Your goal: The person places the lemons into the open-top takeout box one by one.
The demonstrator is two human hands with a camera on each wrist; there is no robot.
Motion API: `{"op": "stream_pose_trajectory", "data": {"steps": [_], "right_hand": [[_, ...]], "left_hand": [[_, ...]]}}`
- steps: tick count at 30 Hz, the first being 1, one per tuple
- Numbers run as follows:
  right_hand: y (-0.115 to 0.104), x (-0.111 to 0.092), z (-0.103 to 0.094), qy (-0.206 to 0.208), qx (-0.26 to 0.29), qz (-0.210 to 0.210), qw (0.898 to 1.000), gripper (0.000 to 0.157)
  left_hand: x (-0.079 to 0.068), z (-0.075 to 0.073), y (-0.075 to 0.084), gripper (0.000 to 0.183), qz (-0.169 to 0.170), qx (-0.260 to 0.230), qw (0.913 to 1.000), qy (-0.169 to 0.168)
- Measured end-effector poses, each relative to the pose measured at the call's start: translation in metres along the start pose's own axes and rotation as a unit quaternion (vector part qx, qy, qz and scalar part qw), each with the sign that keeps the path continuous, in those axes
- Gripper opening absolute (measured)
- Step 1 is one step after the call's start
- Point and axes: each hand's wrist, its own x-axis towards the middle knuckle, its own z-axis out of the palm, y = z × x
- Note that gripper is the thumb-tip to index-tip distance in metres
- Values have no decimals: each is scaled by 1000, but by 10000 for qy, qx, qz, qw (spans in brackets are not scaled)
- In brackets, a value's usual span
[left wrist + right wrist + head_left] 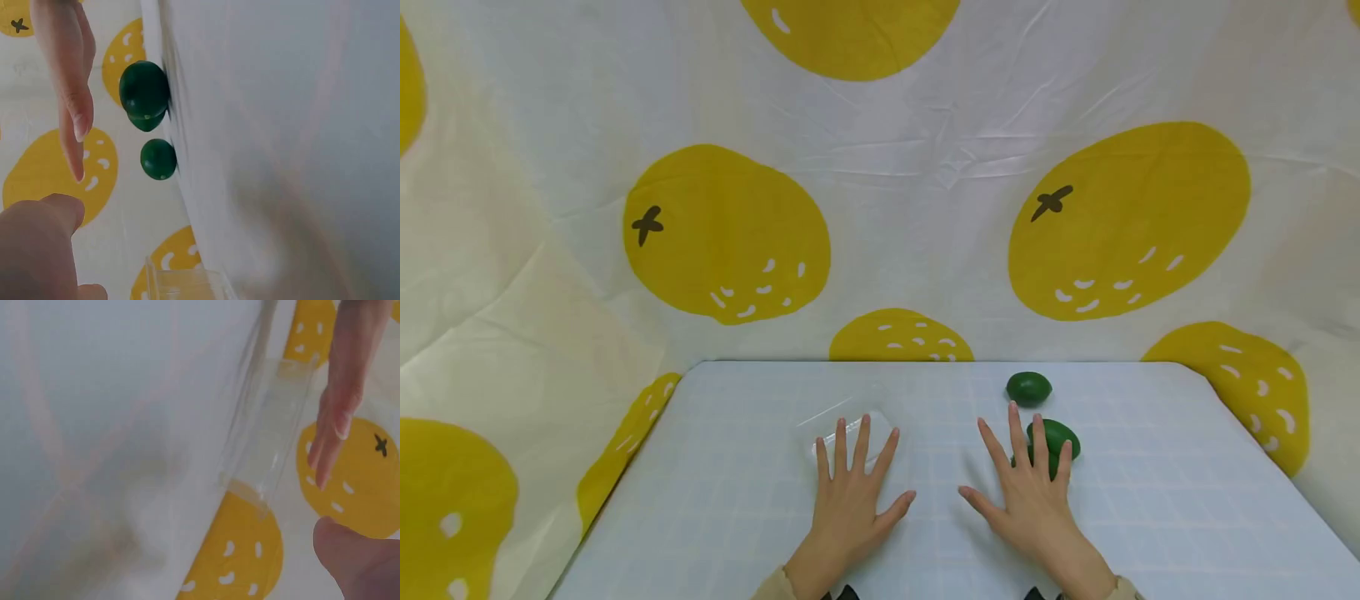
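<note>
Two hands over a tabletop, side by side and apart: the left hand is above the near part of a box, which sits on the left half of the surface, while the right hand is in front of and partly over two fruits to the right. Of that pair, one fruit lies slightly behind and to the right of its neighbour; whether they touch is hidden by fingers. A third fruit rests apart, behind both, near the table's back edge. Beyond the edge hangs a backdrop, continuing along both sides.
</note>
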Motion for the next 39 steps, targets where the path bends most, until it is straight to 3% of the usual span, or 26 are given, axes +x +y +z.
{"op": "stream_pose_trajectory", "data": {"steps": [3, 7, 19, 25, 29, 33, 36, 39], "right_hand": [[-4, 3, -3, 122, 223, -26, 9997, 87], [-12, 10, -6, 183, 990, -32, 9949, 89], [-35, 32, 4, 214, 2496, 336, 9675, 93], [-42, 41, 16, 144, 2998, 706, 9513, 94], [-46, 47, 26, 118, 3588, 1070, 9272, 94], [-52, 52, 39, 2, 4366, 1585, 8856, 94], [-58, 55, 49, -49, 4984, 1931, 8452, 93], [-65, 55, 60, 8, 5564, 2140, 8029, 88]], "left_hand": [[1, -1, -2, 75, 5, -69, 10000, 59], [2, -3, -8, 73, -22, -206, 9996, 185], [8, -21, -35, 70, -240, -765, 9966, 191], [10, -24, -52, 72, -523, -1279, 9898, 342], [12, -19, -65, 74, -742, -1828, 9792, 471], [11, -11, -80, 76, -1073, -2530, 9598, 577], [9, -6, -92, 74, -1448, -3253, 9325, 605], [7, -3, -101, 70, -1899, -4090, 8914, 457]]}}
